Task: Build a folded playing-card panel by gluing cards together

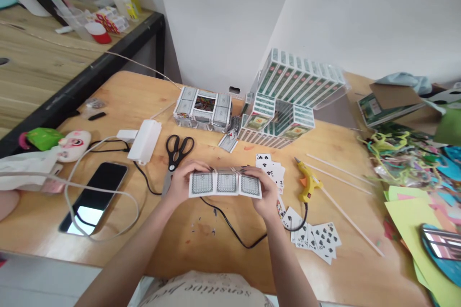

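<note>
Between both hands, above the table, I hold a piece built of playing cards (226,183), with three patterned card backs side by side facing me. My left hand (183,183) is closed on its left end, and my right hand (264,191) grips the right end. Black-handled scissors (173,156) lie beside my left hand, their blades partly hidden by it. Loose playing cards (270,169) lie face up just past my right hand, and a fan of spades (313,238) is spread to its right. A yellow glue gun (307,182) lies near those cards.
A box-like card structure (203,108) stands at the back, beside stacked green-and-white card boxes (288,91). Glue sticks (351,220) lie on the right, near coloured paper (406,220). On the left are a phone (94,196), a white cable (135,211) and a white plastic block (146,140).
</note>
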`<state>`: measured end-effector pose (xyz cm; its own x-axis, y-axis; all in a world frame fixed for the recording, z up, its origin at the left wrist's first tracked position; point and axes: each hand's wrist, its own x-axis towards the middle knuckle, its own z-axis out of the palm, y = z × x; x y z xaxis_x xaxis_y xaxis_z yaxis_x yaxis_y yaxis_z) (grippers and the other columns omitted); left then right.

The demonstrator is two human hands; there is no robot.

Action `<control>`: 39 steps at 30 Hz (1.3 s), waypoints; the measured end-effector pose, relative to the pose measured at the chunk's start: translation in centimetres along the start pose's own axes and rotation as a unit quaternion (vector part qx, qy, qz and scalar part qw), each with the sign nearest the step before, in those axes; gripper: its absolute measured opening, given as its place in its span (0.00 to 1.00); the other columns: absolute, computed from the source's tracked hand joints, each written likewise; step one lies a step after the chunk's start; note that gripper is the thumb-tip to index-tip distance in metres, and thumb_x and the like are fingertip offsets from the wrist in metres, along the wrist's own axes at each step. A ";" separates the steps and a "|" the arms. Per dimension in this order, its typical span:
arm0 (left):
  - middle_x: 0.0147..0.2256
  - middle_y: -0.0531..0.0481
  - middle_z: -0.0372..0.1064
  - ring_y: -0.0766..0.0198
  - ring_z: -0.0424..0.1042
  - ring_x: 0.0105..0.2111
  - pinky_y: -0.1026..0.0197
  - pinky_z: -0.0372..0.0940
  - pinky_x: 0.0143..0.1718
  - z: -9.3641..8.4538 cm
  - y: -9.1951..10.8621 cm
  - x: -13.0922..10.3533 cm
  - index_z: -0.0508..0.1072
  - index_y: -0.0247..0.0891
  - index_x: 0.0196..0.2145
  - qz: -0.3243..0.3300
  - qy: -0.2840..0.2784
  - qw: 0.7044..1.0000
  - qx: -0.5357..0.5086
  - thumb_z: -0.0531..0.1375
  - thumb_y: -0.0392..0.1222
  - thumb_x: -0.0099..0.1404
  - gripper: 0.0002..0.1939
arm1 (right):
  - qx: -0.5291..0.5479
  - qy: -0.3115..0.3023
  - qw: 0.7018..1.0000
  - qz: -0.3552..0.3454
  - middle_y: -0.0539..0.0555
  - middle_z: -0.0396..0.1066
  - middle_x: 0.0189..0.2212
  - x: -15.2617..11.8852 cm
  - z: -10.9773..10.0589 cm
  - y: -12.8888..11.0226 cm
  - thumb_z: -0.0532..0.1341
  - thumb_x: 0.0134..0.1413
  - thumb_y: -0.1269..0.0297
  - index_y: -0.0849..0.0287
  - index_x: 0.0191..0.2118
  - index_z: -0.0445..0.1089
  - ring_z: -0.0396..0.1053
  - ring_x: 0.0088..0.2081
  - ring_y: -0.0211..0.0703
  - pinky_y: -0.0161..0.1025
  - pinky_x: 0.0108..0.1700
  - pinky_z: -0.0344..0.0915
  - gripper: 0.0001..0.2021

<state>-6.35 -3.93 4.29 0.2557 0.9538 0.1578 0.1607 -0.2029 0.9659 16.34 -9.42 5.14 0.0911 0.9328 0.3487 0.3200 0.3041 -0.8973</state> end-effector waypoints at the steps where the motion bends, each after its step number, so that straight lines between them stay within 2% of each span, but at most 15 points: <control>1: 0.34 0.45 0.75 0.57 0.73 0.36 0.57 0.67 0.39 0.2 -0.2 0.3 0.75 0.38 0.31 -0.016 0.005 1.000 0.006 0.64 0.38 0.48 0.09 | 0.007 -0.005 1.000 0.021 0.56 0.74 0.37 0.5 0.1 -0.1 0.57 0.45 0.73 0.55 0.40 0.70 0.71 0.40 0.48 0.46 0.42 0.68 0.14; 4: 0.36 0.47 0.75 0.58 0.73 0.37 0.57 0.67 0.41 0.7 -1.4 1.1 0.75 0.39 0.35 -0.042 0.042 0.998 0.031 0.58 0.33 0.51 0.12 | -0.015 0.013 0.998 0.054 0.54 0.74 0.35 2.0 0.6 -0.4 0.55 0.44 0.73 0.55 0.39 0.70 0.71 0.38 0.46 0.43 0.40 0.67 0.15; 8: 0.34 0.47 0.75 0.58 0.73 0.39 0.58 0.68 0.41 1.2 -3.0 1.7 0.75 0.38 0.35 -0.050 0.047 0.996 0.059 0.55 0.32 0.51 0.14 | -0.040 0.035 0.998 0.038 0.54 0.72 0.35 2.7 1.3 -0.2 0.58 0.44 0.70 0.55 0.39 0.68 0.70 0.38 0.47 0.44 0.40 0.66 0.13; 11: 0.33 0.47 0.75 0.57 0.73 0.37 0.57 0.68 0.41 1.1 -3.0 1.9 0.76 0.38 0.34 -0.048 0.053 0.995 0.073 0.55 0.32 0.50 0.14 | -0.028 0.057 0.998 0.019 0.56 0.69 0.39 2.0 1.7 0.8 0.63 0.40 0.68 0.55 0.45 0.62 0.69 0.41 0.49 0.46 0.43 0.66 0.22; 13: 0.32 0.47 0.76 0.56 0.73 0.37 0.57 0.68 0.42 1.1 -2.7 2.0 0.76 0.38 0.33 -0.047 0.057 0.995 0.070 0.56 0.32 0.50 0.13 | -0.023 0.089 0.995 0.033 0.56 0.69 0.39 1.4 2.0 1.7 0.64 0.40 0.68 0.55 0.48 0.59 0.69 0.41 0.49 0.48 0.44 0.65 0.26; 17: 0.31 0.48 0.76 0.55 0.73 0.39 0.56 0.68 0.42 1.1 -2.5 2.0 0.76 0.39 0.33 -0.053 0.048 0.995 0.064 0.56 0.32 0.48 0.14 | -0.037 0.137 0.988 0.061 0.56 0.69 0.37 0.6 2.6 3.4 0.60 0.45 0.65 0.55 0.42 0.63 0.69 0.40 0.49 0.49 0.44 0.65 0.15; 20: 0.32 0.47 0.76 0.56 0.73 0.38 0.57 0.68 0.41 1.1 -2.8 1.9 0.76 0.38 0.32 -0.047 0.045 0.996 0.067 0.55 0.32 0.48 0.14 | -0.028 0.149 0.987 0.049 0.55 0.69 0.36 0.3 3.1 4.2 0.60 0.43 0.66 0.55 0.44 0.60 0.69 0.38 0.48 0.48 0.43 0.65 0.18; 25: 0.34 0.47 0.76 0.56 0.73 0.38 0.57 0.68 0.40 1.1 -3.4 1.6 0.76 0.38 0.33 -0.026 0.035 0.996 0.072 0.54 0.31 0.49 0.14 | -0.041 0.138 0.987 0.066 0.54 0.69 0.31 0.0 3.6 4.7 0.56 0.45 0.66 0.56 0.37 0.64 0.69 0.35 0.49 0.44 0.36 0.65 0.09; 28: 0.35 0.46 0.76 0.56 0.73 0.38 0.57 0.68 0.39 1.1 -3.6 1.6 0.75 0.38 0.33 -0.034 0.029 0.998 0.053 0.55 0.32 0.49 0.14 | -0.053 0.124 0.988 0.079 0.56 0.71 0.32 0.1 3.6 4.6 0.54 0.44 0.67 0.56 0.38 0.66 0.70 0.37 0.50 0.43 0.34 0.65 0.11; 33: 0.32 0.47 0.76 0.55 0.73 0.39 0.56 0.68 0.39 1.0 -3.7 2.0 0.76 0.38 0.32 -0.054 0.028 0.997 0.043 0.55 0.32 0.47 0.14 | -0.053 0.115 0.989 0.077 0.56 0.71 0.32 0.4 3.4 4.1 0.54 0.45 0.68 0.57 0.38 0.67 0.70 0.38 0.50 0.44 0.36 0.66 0.12; 39: 0.31 0.47 0.76 0.55 0.73 0.37 0.58 0.69 0.39 0.7 -3.3 2.4 0.75 0.38 0.28 -0.070 0.024 0.997 0.031 0.59 0.34 0.46 0.08 | -0.045 0.105 0.989 0.089 0.55 0.71 0.30 0.4 3.3 4.0 0.55 0.46 0.68 0.57 0.36 0.67 0.69 0.35 0.48 0.44 0.37 0.66 0.09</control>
<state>-5.59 -1.11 1.36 0.1815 0.9828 0.0342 0.2507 -0.0798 0.9648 14.53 -7.14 0.80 0.3448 0.9064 0.2439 0.3636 0.1106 -0.9250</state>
